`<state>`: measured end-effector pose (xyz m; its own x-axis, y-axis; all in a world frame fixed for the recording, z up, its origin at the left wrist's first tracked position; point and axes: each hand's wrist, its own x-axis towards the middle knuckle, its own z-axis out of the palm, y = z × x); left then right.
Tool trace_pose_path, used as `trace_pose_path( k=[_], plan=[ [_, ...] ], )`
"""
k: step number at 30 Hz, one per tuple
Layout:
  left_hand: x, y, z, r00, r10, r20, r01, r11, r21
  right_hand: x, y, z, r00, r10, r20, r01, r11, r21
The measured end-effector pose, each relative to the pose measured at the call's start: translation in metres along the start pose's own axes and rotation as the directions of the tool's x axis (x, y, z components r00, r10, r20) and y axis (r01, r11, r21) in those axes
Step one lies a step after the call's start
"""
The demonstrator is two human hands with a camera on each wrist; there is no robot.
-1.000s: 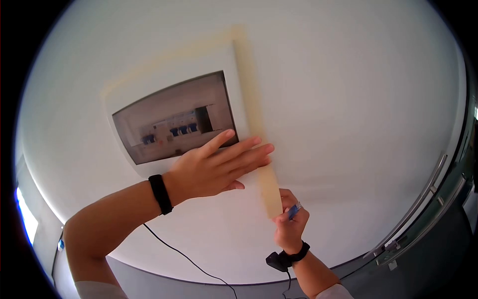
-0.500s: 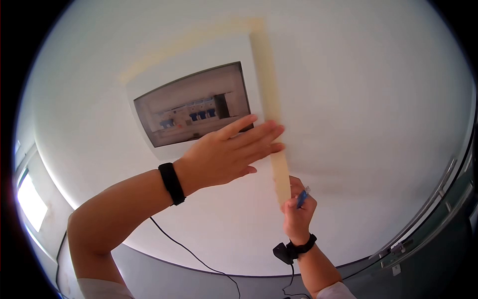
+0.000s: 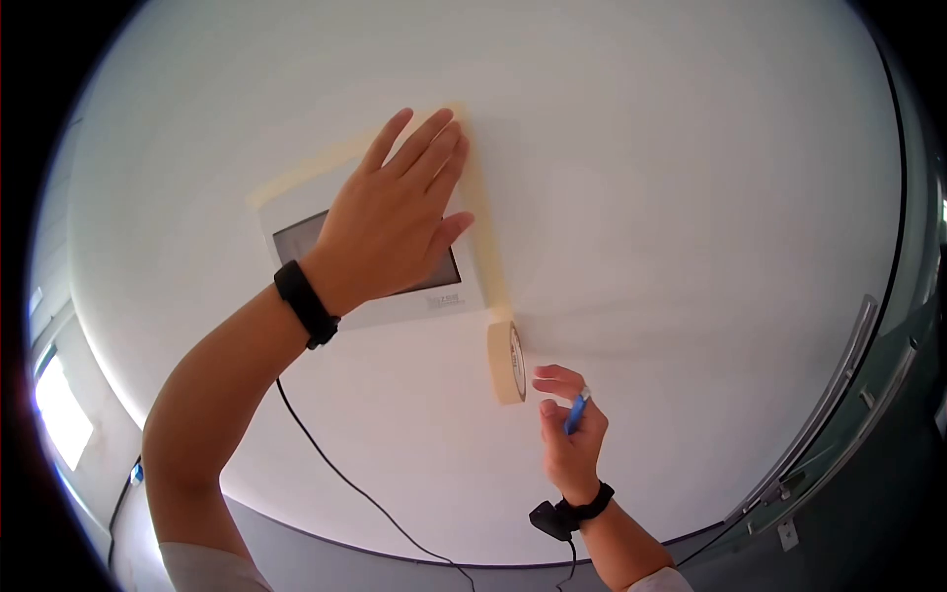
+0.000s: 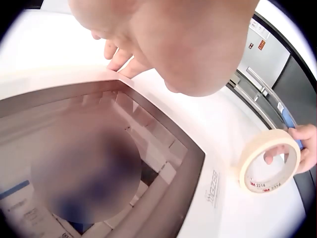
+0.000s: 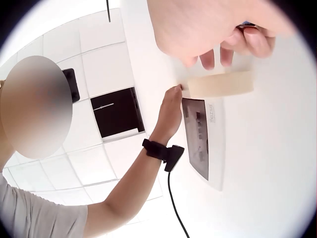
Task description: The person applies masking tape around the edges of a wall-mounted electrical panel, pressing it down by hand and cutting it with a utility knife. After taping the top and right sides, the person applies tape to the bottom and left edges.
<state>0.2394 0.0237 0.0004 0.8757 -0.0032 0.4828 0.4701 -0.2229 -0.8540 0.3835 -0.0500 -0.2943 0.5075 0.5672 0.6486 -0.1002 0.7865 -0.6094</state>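
Tape roll (image 3: 506, 363) hung just below the centre of the frame, suspended from a cream strip (image 3: 487, 237) that ran down the right edge of an electrical panel (image 3: 390, 309) on a white wall (image 3: 671, 217), as I followed the work from a distance. The left hand (image 3: 395, 212) gripped nothing: its straight fingers lay over the panel's upper right corner, the tips where that strip met a second one, the top strip (image 3: 311, 170), along the upper edge. At lower right of the frame, the right hand (image 3: 574, 434) had its fingers curled on a blue tool (image 3: 575, 414), whose kind I could not tell, and stood just beside the roll without grasping it. I judged the step in hand to be smoothing the right side's tape flat, with the top and right edges covered and no tape visible along the lower edge. To my eye, the next move called for the left hand to press down along the strip, and for the right hand to take the roll before its weight peeled the tape loose
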Motion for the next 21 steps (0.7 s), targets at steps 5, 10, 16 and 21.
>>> trace_pose_path(
  k=[5, 10, 16, 21],
  plan=[
    [-0.056, -0.062, 0.089, 0.988, -0.109, -0.11, 0.087, 0.978, -0.189, 0.007, 0.049, 0.04, 0.997, -0.062, 0.044, 0.072, 0.95, -0.303],
    [-0.07, -0.027, 0.056, 0.943, -0.287, -0.169, 0.224, 0.922, -0.317, -0.048, 0.061, -0.036, 0.913, 0.402, 0.065, -0.379, 0.898, -0.225],
    [-0.137, 0.09, 0.024, 0.682, -0.728, 0.072, 0.509, 0.402, -0.761, -0.104, 0.061, -0.14, 0.796, 0.603, -0.05, -0.557, 0.697, -0.451],
    [-0.136, 0.175, 0.017, 0.373, -0.861, 0.347, 0.542, -0.102, -0.834, -0.12, 0.024, -0.197, 0.835, 0.548, -0.042, -0.427, 0.599, -0.677]
  ],
)
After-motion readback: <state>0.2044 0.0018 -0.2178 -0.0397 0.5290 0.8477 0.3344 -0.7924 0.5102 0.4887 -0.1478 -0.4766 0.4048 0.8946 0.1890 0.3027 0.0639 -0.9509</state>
